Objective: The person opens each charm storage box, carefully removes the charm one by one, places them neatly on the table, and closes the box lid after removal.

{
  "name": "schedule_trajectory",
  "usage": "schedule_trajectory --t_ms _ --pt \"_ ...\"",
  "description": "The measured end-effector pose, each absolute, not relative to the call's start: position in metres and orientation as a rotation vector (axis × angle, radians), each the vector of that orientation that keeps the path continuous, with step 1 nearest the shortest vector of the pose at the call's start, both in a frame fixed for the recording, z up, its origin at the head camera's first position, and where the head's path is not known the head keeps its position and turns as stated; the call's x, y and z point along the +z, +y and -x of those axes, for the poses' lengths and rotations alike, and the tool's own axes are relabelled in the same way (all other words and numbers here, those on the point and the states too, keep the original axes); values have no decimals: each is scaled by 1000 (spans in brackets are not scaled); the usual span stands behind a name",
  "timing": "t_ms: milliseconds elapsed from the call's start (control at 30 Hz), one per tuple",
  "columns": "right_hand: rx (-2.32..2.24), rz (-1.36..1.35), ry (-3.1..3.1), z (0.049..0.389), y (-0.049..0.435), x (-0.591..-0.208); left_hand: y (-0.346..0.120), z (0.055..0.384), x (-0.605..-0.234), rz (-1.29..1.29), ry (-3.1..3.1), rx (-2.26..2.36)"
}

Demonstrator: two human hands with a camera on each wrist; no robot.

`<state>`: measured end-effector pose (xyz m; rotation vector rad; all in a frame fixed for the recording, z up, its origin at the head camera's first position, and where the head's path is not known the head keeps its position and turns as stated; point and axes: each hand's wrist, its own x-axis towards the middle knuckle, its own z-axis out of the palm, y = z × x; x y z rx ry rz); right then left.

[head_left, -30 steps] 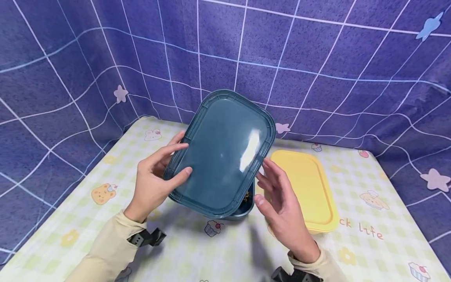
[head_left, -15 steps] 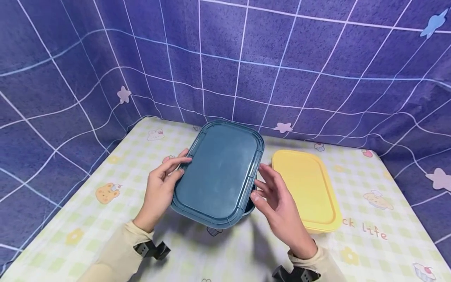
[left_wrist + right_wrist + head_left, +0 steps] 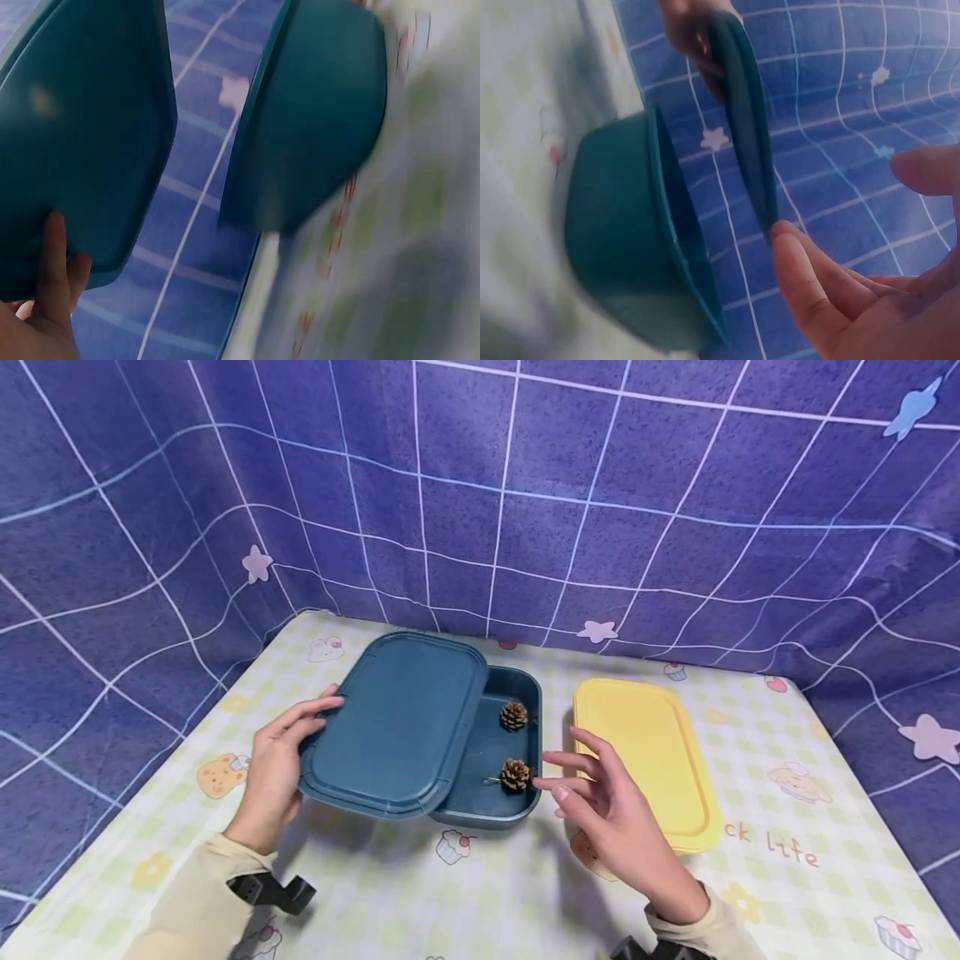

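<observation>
Gripping the left edge of a dark teal lid [image 3: 397,727] between thumb and fingers, the left hand [image 3: 277,767] holds it raised over the left part of a matching box [image 3: 486,819]. Two pinecones, one far [image 3: 513,716] and one near [image 3: 515,774], lie inside on the right. Fingers apart, the right hand [image 3: 611,814] hovers between the box's right side and a yellow lid [image 3: 648,752].

You can read "ck life" in reddish lettering [image 3: 771,846] on the checked tablecloth [image 3: 742,768], at the lower right of the head view. In your left wrist view, red marks [image 3: 334,231] on that cloth, right of centre, are too blurred to read.
</observation>
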<state>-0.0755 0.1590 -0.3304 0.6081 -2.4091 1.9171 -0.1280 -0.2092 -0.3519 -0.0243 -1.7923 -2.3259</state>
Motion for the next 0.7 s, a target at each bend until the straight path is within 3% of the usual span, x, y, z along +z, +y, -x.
schedule_trajectory --t_ms 233,700 --pt "1787 -523 -2462 67 184 -333 -249 138 -367 -97 -1767 -2211" --pt "1722 -509 -2463 69 195 -337 -294 158 -392 -624 -2162 -1716"
